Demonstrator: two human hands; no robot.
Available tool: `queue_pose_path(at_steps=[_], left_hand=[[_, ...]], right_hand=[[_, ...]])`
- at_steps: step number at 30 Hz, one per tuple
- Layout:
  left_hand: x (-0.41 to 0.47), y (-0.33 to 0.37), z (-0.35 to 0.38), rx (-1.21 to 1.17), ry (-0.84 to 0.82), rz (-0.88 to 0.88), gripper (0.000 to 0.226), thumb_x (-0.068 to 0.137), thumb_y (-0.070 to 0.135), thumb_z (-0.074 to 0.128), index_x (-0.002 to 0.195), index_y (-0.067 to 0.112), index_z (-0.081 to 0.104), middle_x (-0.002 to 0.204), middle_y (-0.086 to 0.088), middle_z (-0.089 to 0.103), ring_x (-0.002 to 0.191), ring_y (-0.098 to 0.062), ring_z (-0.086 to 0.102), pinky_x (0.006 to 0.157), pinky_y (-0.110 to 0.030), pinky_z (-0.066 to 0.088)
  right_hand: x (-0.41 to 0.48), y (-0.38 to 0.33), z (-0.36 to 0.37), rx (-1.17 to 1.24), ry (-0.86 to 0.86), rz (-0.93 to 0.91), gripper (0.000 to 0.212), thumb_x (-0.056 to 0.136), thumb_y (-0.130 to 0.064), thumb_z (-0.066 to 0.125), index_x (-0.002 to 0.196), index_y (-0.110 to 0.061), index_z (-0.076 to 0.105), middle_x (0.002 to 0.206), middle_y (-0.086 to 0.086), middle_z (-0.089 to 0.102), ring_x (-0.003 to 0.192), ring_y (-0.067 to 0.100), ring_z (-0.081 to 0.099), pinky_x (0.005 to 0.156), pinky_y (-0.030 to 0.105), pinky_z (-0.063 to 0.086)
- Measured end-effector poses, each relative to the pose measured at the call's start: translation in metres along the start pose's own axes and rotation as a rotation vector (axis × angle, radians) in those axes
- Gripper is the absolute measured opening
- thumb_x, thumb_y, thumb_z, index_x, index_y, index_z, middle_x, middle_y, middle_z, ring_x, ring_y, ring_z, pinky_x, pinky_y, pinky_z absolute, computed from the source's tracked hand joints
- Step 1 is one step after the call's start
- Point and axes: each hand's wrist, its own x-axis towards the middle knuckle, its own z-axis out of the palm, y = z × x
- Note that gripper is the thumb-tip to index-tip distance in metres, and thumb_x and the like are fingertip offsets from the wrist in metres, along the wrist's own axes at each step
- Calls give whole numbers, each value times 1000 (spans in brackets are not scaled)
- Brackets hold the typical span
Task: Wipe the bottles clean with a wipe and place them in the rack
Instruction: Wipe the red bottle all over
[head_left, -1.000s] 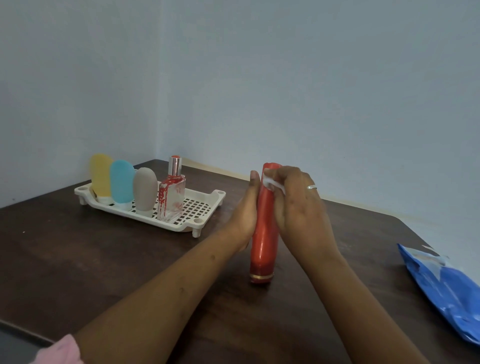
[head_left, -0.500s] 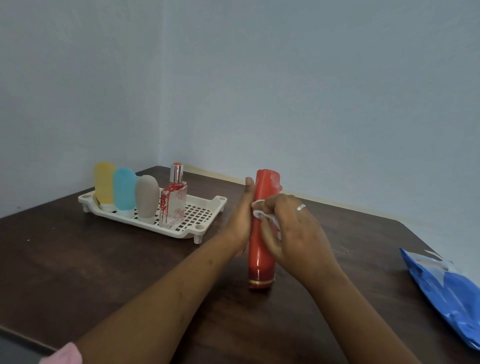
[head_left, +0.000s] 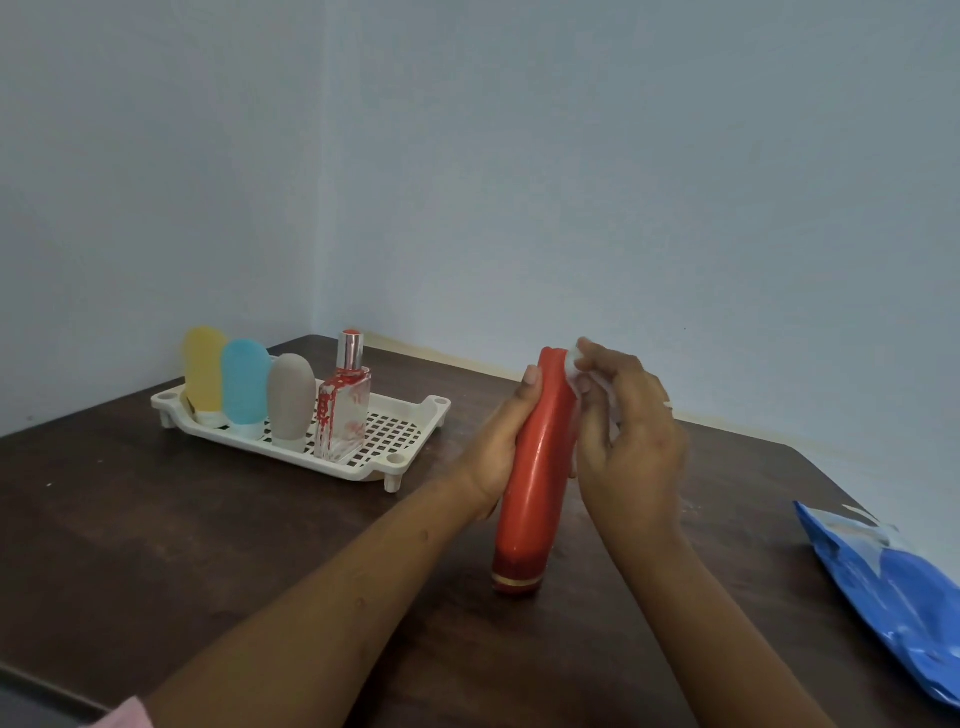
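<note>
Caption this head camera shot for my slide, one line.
Left hand holds a red bottle while the right hand presses a white wipe near its top; four bottles stand in the rack.

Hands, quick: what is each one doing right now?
Left hand: grips the tall red plastic bottle.
Right hand: pinches a small white wipe against the bottle's top.

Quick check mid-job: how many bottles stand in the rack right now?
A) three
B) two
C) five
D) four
D: the yellow bottle, blue bottle, grey bottle and perfume bottle stand in the rack. The red bottle is outside it, gripped by the left hand, and the right hand pinches the wipe at its top.
</note>
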Motion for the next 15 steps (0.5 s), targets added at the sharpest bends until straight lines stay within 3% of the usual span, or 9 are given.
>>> queue_pose_path(at_steps=[2, 7, 11, 15], left_hand=[[-1, 1, 0, 18, -20, 5, 59, 83, 68, 38, 102, 17, 64, 82, -4, 68, 71, -20, 64, 66, -30, 54], [-3, 2, -1, 20, -41, -19, 55, 77, 60, 35, 99, 18, 63, 76, 2, 70, 66, -17, 65, 66, -30, 55], [-3, 3, -1, 7, -6, -38, 59, 81, 66, 38, 103, 17, 63, 82, -4, 69, 69, -19, 66, 68, -32, 55], [-2, 3, -1, -68, 52, -45, 60, 80, 64, 42, 111, 17, 65, 98, -11, 67, 87, -27, 64, 79, -37, 55]], right_hand=[[-1, -1, 0, 99, 36, 127, 26, 91, 2, 53, 108, -16, 61, 103, -14, 62, 98, -3, 61, 81, 16, 51], [-2, -3, 1, 282, 95, 375, 12, 92, -11, 57, 96, -22, 61, 86, -16, 64, 76, -2, 64, 61, 13, 50], [-6, -3, 3, 343, 120, 401, 16, 91, -10, 59, 94, -25, 63, 92, -13, 67, 87, 2, 65, 71, 24, 55], [-12, -7, 5, 292, 87, 270, 16, 89, -2, 60, 99, -12, 68, 96, -8, 69, 95, 3, 64, 81, 30, 55]])
